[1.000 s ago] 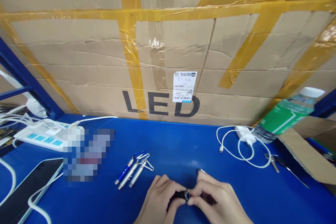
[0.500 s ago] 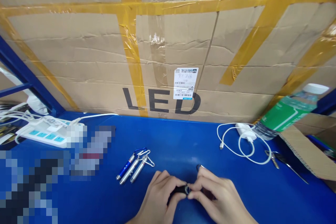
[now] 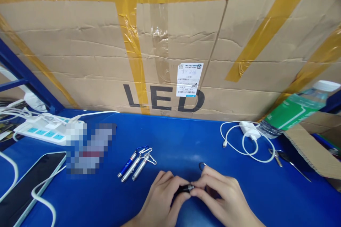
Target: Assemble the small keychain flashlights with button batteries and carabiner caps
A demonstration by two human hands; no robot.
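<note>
At lower centre, a small black keychain torch (image 3: pixel 183 189) is pinched between left hand (image 3: pixel 160 202) and right hand (image 3: pixel 223 200), while three finished-looking torches (image 3: pixel 135 165) lie left.

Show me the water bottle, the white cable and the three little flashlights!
water bottle (image 3: pixel 290 113), head view, on its green label.
white cable (image 3: pixel 246 147), head view, on the coiled loop.
three little flashlights (image 3: pixel 135 165), head view, on the middle one's barrel.
</note>
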